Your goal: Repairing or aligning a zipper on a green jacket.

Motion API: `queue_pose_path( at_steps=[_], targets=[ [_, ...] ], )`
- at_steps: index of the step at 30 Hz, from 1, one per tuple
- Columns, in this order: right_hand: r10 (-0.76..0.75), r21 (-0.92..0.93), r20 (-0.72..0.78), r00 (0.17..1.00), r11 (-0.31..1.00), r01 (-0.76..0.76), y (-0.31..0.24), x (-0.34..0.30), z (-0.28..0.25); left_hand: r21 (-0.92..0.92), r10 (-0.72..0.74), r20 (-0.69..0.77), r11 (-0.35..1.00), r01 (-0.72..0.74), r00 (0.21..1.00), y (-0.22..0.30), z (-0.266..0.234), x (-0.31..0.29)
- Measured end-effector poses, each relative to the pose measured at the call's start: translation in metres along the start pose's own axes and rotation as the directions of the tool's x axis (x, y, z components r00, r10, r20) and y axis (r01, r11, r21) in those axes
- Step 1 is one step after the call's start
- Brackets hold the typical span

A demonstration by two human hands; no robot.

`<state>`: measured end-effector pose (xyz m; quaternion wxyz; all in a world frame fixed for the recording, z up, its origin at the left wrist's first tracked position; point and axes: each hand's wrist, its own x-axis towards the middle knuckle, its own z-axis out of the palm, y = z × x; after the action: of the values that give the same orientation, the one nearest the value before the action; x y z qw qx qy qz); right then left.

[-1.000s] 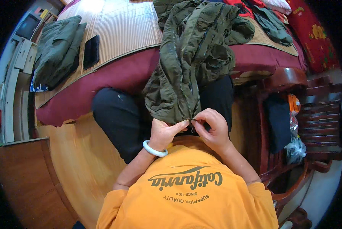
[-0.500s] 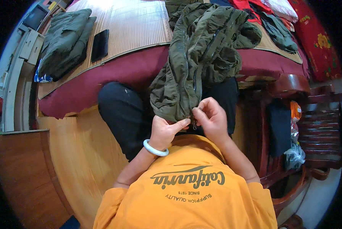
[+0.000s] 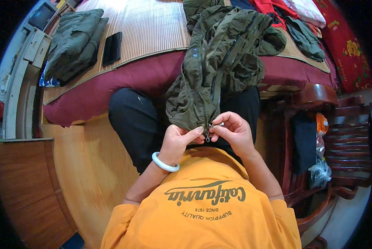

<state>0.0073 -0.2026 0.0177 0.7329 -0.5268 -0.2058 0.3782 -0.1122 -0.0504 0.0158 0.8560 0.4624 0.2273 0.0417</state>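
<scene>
A dark olive jacket (image 3: 231, 45) with a long front zipper (image 3: 200, 79) lies from the bed edge down across my lap. My left hand (image 3: 178, 141) pinches the jacket's lower hem beside the zipper end, thumb on top. A pale bangle (image 3: 165, 162) circles that wrist. Close by on the right, my right hand (image 3: 232, 129) is closed with thumb and forefinger on the metal zipper pull at the other zipper side. Both zipper sides come together between my fingertips, and a small metal tab hangs there. The fingers partly hide whether the two sides are joined.
Ahead is a bed with a bamboo mat (image 3: 144, 31) and maroon cover (image 3: 123, 87). Folded olive clothes (image 3: 72, 45) and a black phone (image 3: 112, 48) lie on its left. Right, a dark wooden chair (image 3: 348, 145) holds bags (image 3: 320, 172); red and white cloths lie behind.
My right hand has turned and lowered slightly at the zipper end, and now pinches the metal pull. The left hand keeps its hold on the hem; the view has shifted a little.
</scene>
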Motion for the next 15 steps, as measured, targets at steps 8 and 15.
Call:
queue_pose_path(
  at_steps=[8,15],
  targets=[
    [-0.564,-0.732,0.430,0.704,0.239,0.638,-0.020,0.025,0.002,0.271,0.227,0.099,0.931,-0.245,0.969,0.003,0.005,-0.003],
    [-0.475,-0.686,0.273,0.836,0.513,0.516,-0.031,0.039,0.017,0.020,0.296,-0.013,0.955,-0.296,0.955,-0.001,0.000,-0.002]
  ],
)
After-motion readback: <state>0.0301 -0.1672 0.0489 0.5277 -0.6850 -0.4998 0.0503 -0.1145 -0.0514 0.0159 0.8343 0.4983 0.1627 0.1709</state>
